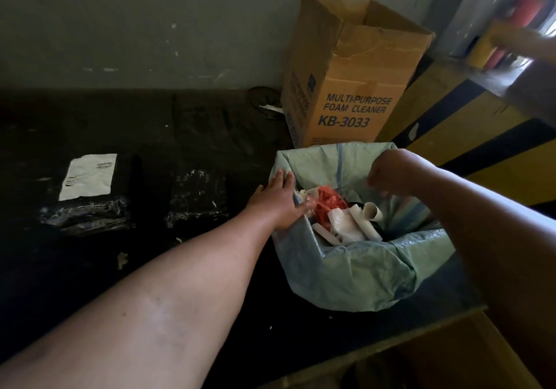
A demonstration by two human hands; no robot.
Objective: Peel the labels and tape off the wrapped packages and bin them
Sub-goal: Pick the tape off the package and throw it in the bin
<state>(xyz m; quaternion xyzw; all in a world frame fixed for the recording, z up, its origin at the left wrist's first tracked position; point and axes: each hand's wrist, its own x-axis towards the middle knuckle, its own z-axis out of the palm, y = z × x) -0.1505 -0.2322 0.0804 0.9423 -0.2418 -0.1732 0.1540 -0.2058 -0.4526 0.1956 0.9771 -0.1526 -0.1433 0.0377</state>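
— Green liner first: the left hand (278,202) lays straight fingers on the rim of the pale green plastic-lined bin (355,271). The right hand (388,173) curls above it; whether it holds anything, I cannot tell.

— So the binning step?

— Seemingly. White label scraps and red tape (337,214) lie inside. Next, probably the white-labelled black wrapped package (90,190), left of frame.

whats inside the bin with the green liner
The bin holds white peeled labels and curled tape strips, a rolled white tube, and a tangle of red-orange strips. Whatever lies deeper is covered by that litter and in shadow.
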